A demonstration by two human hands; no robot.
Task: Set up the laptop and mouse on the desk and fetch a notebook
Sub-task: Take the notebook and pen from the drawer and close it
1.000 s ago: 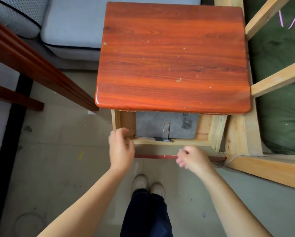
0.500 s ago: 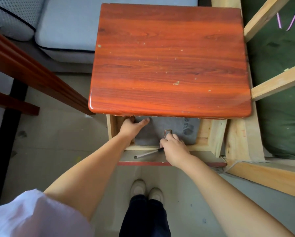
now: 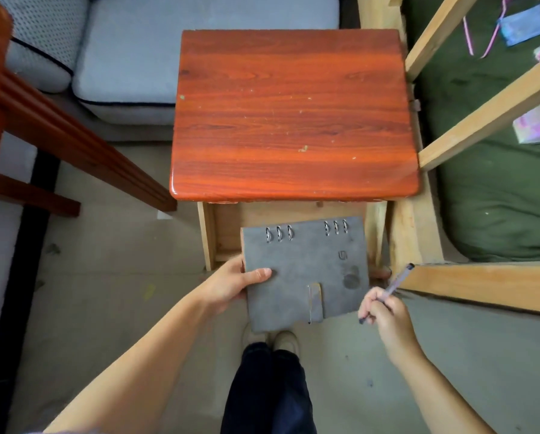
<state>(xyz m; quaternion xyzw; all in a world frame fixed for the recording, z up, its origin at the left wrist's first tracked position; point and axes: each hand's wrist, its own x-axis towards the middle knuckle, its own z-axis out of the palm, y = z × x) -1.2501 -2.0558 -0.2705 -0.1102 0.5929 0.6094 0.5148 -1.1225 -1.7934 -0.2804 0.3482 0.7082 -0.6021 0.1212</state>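
A grey ring-bound notebook (image 3: pixel 306 270) with a strap clasp is held flat in the air above the open drawer (image 3: pixel 206 236) of a small red-brown wooden table (image 3: pixel 293 120). My left hand (image 3: pixel 231 286) grips its left edge, thumb on the cover. My right hand (image 3: pixel 384 311) is to the right of the notebook and holds a purple pen (image 3: pixel 398 281) that points up and right. No laptop or mouse is in view.
A grey cushioned sofa (image 3: pixel 130 67) stands behind the table on the left. A pale wooden bed frame (image 3: pixel 481 283) with green bedding (image 3: pixel 497 198) lies on the right. A red wooden chair rail (image 3: pixel 74 145) crosses the left side. My feet (image 3: pixel 281 339) stand below the notebook.
Both hands were reaching into the drawer. Now the notebook is lifted out in my left hand and the pen is in my right hand.
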